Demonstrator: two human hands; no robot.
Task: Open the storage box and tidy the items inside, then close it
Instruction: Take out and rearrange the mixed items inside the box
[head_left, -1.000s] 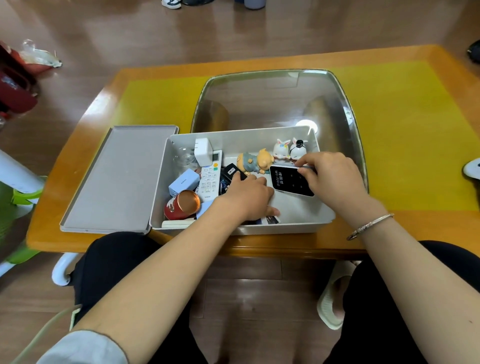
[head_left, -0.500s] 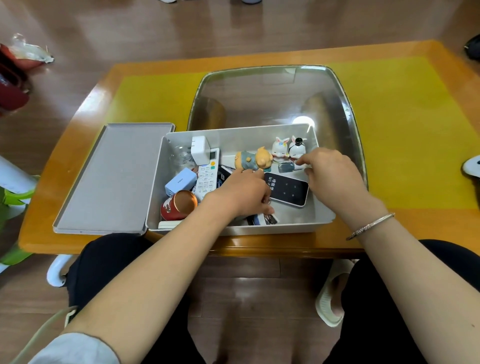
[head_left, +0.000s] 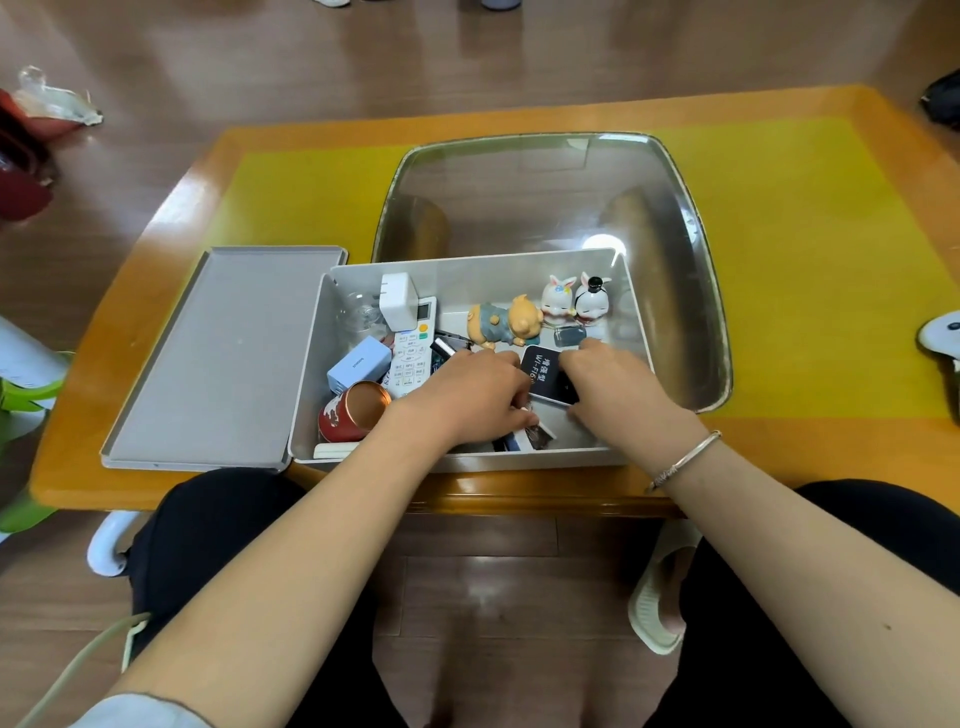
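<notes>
The grey storage box (head_left: 635, 306) stands open at the table's near edge, its lid (head_left: 223, 358) lying flat to its left. Inside are a white remote (head_left: 413, 353), a white charger (head_left: 397, 300), a pale blue box (head_left: 358, 366), a red tin (head_left: 353, 410), a pig figure (head_left: 501, 325) and two small dolls (head_left: 574, 301). My right hand (head_left: 613, 387) grips a black device with white lettering (head_left: 545, 371) at the box's middle. My left hand (head_left: 467, 400) lies just left of it, fingers curled over small cards (head_left: 535, 434); what it holds is hidden.
A large metal tray (head_left: 545, 197) sits behind the box on the yellow mat (head_left: 805, 260) of the wooden table (head_left: 130, 457). Red clutter (head_left: 21, 161) lies on the floor at the left. A sandal (head_left: 657, 608) rests under the table.
My right hand left the back of the box near the dolls, moved toward me and took hold of the black device. My left hand stayed over the cards.
</notes>
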